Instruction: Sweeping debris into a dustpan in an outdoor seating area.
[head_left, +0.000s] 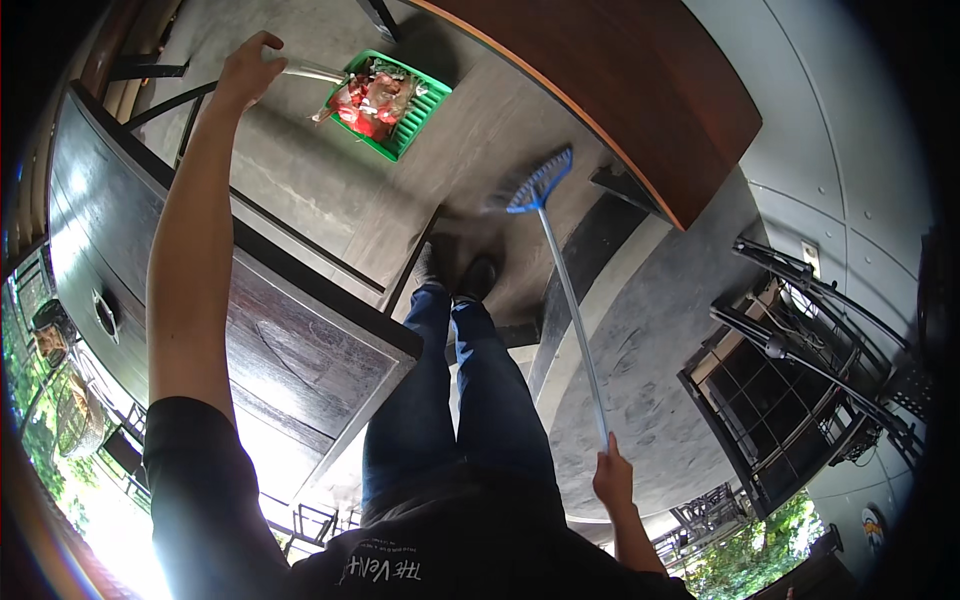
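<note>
My left hand (251, 71) reaches far forward and grips the pale handle of a green plastic dustpan (424, 112). Crumpled red and clear plastic litter (371, 101) lies heaped in the pan, which is close over the floor; whether it touches is unclear. Low on the right, my right hand (615, 476) is closed around the thin metal pole of a broom (574, 300). Its blue head (544, 180) is at floor level, right of the dustpan and beyond my shoes (478, 277). The bristles are blurred.
A dark wooden table (300, 330) stands close on my left, under my outstretched arm. Another brown tabletop (600, 67) curves across the upper right. Dark metal-framed furniture (780, 375) stands by the wall at right. Grey floor (465, 120) lies between the tables.
</note>
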